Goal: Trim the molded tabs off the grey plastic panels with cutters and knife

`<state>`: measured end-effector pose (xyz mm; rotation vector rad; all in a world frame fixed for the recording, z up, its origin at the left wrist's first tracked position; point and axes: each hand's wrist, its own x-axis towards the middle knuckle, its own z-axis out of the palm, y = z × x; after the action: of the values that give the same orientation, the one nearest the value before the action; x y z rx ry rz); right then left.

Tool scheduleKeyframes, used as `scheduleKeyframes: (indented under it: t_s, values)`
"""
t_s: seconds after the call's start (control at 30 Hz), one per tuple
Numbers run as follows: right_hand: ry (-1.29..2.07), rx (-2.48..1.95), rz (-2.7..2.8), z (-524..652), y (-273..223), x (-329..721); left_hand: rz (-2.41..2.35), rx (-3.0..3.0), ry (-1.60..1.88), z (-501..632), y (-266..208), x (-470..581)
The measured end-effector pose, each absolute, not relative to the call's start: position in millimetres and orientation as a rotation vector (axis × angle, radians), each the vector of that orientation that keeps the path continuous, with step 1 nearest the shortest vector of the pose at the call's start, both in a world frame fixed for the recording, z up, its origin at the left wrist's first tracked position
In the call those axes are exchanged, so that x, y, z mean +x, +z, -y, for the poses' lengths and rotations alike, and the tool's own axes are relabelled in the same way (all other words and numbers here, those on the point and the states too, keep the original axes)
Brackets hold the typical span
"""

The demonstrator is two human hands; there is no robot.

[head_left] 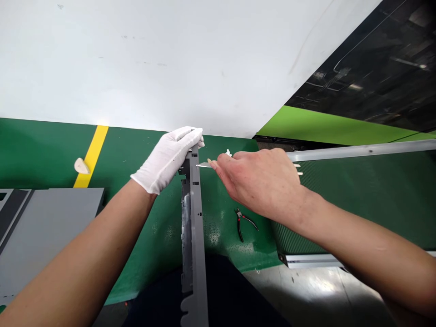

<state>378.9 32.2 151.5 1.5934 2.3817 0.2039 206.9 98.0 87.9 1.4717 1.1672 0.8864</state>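
Observation:
My left hand [172, 154], in a white glove, is closed around the far end of a long grey plastic part [196, 218] that stands on edge and runs toward my body. Slots and small clips line its side. My bare right hand [260, 179] grips a small knife [204, 165], with the thin blade pointing left and its tip at the part's edge near the gloved fingers. Most of the knife's handle is hidden in my fist. A pair of side cutters [243, 222] with black handles lies spread on the green surface below my right hand.
At the left, a large grey panel [64, 218] lies on the green table [136, 141]. A pale wedge-shaped piece [81, 166] rests by a yellow stripe [91, 152]. A white board [153, 59] borders the far side. A green conveyor belt [357, 200] with metal rails is at the right.

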Motion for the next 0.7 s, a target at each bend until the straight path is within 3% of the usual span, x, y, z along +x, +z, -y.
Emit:
scheduleKeyframes:
  t_s: [0.7]
  values:
    - [0.201,1.597,-2.362,-31.7,152.2,378.1,-1.167,1.459,0.888,-97.8,88.9,208.2]
